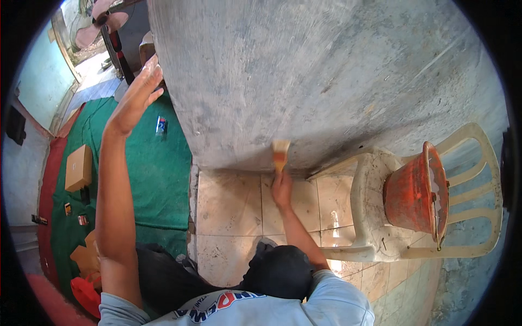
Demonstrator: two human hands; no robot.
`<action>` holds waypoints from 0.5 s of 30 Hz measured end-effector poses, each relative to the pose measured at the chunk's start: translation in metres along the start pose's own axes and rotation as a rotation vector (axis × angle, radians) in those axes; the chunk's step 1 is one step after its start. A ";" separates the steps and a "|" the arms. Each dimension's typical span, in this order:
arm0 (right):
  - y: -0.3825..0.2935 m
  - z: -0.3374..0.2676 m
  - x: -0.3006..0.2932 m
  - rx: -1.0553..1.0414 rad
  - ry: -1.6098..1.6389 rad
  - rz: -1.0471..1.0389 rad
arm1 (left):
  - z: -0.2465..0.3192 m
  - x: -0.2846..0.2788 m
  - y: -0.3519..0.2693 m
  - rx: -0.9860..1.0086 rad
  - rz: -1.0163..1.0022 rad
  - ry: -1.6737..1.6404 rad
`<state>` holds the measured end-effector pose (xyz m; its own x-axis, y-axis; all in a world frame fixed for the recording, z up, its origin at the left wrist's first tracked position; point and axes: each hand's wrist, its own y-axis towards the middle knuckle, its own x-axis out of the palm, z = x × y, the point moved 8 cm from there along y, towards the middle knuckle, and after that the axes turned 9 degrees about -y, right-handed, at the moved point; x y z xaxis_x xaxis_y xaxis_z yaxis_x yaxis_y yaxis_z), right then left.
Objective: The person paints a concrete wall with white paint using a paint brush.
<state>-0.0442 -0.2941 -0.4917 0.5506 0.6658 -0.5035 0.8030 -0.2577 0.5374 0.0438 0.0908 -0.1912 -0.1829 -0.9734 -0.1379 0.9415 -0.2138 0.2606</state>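
Observation:
My right hand (281,187) grips the handle of a paintbrush (281,155) with pale bristles. The brush is low on a grey, patchy wall (261,81), just above the tiled floor; its bristles look slightly blurred. On the left, my raised left hand (138,98) is empty and extended, its fingertips at the wall's vertical edge. Whether the palm presses on the wall is hard to see. To my right, a worn orange-red bucket (410,191) with a wire handle stands on a dirty plastic chair (369,203). What the bucket holds is mostly hidden.
A green floor covering (159,179) lies left of the wall's end, with a cardboard box (78,168) and a small blue packet (161,125) on it. A fan (102,20) stands beyond. Cream tiles (228,203) lie under me. A red bag (85,293) sits lower left.

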 end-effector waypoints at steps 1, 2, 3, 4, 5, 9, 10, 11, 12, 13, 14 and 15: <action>-0.032 0.076 0.017 0.239 0.012 -0.147 | 0.002 0.017 0.010 0.034 -0.027 -0.032; -0.063 0.133 0.027 0.480 0.041 -0.295 | 0.003 0.031 0.016 0.039 -0.027 -0.054; -0.089 0.134 0.038 0.677 0.153 -0.383 | 0.002 0.027 0.010 0.009 0.002 -0.038; -0.110 0.138 0.046 0.875 0.257 -0.466 | 0.004 0.026 0.008 0.005 0.005 -0.026; -0.106 0.139 0.046 0.875 0.256 -0.465 | 0.004 0.026 0.010 0.005 0.005 -0.027; -0.054 0.051 0.039 1.166 0.652 -0.487 | 0.008 0.007 -0.001 -0.011 0.027 0.019; -0.030 0.016 0.020 1.092 0.718 -0.469 | 0.008 0.002 -0.002 -0.013 0.040 0.036; -0.005 -0.015 -0.007 1.016 0.775 -0.438 | 0.005 0.003 0.000 -0.013 0.038 0.027; 0.019 -0.043 -0.037 0.867 0.763 -0.405 | 0.005 0.004 0.003 0.002 0.036 0.023; 0.037 -0.064 -0.060 0.722 0.749 -0.375 | 0.004 0.006 0.005 0.013 0.035 0.021; 0.042 -0.069 -0.070 0.725 0.742 -0.374 | 0.004 0.008 0.005 0.009 0.033 0.015; 0.054 -0.076 -0.085 0.606 0.740 -0.281 | 0.005 0.008 0.005 0.012 0.036 0.020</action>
<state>-0.0650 -0.3112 -0.3683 0.2077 0.9731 0.0997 0.9767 -0.2006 -0.0767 0.0457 0.0812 -0.1860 -0.1432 -0.9787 -0.1473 0.9438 -0.1798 0.2772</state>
